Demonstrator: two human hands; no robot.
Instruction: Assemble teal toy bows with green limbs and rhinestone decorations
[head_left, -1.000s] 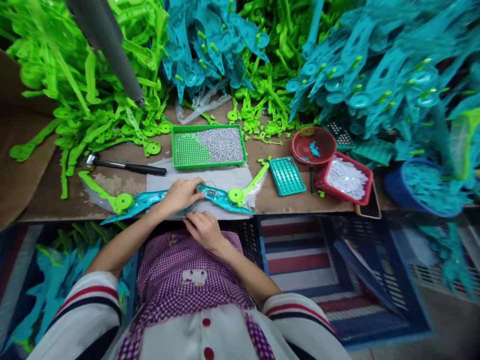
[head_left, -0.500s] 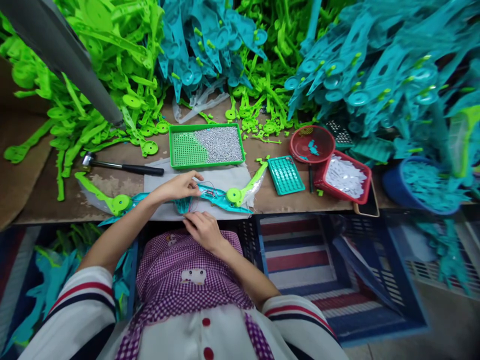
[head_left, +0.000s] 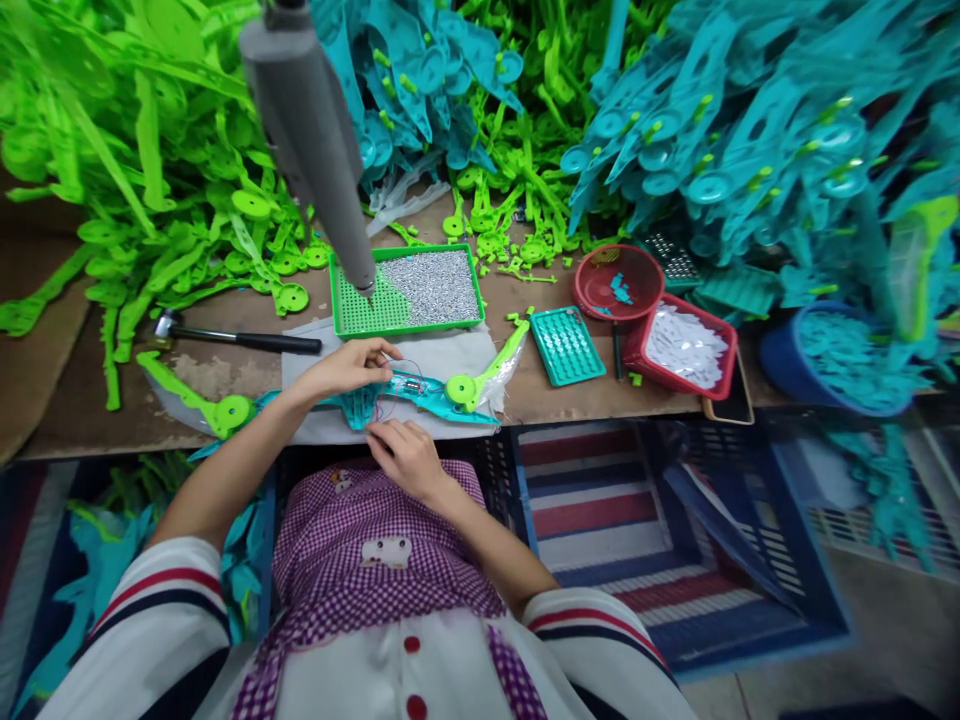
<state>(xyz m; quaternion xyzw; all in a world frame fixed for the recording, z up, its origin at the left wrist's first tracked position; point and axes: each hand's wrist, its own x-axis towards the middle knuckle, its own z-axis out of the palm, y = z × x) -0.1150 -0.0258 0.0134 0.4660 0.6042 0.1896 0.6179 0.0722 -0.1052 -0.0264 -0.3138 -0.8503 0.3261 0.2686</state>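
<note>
A teal plastic toy part shaped like a bow (head_left: 442, 402), with a lime green arm (head_left: 487, 375) at each end, lies across a pale cloth at the table edge. Thin red and dark wires (head_left: 381, 408) loop out of its open middle. My left hand (head_left: 352, 366) is above the middle, fingertips pinched together on the wires. Just below, my right hand (head_left: 409, 458) has curled fingers at the front edge, close to the wires' lower end; what its fingertips grip is too small to see. My left forearm covers part of the toy's left half.
A grey power screwdriver (head_left: 322, 170) hangs over a green tray (head_left: 450, 325) of small screws. A hammer (head_left: 240, 338) lies left; a teal tray (head_left: 568, 345) and a red basket (head_left: 686, 345) of white pieces stand right. Green and teal parts pile up behind.
The hanging screwdriver has swung right, from over the hammer to over the screw tray. The view has shifted slightly. Both hands stay near the wires, almost unmoved.
</note>
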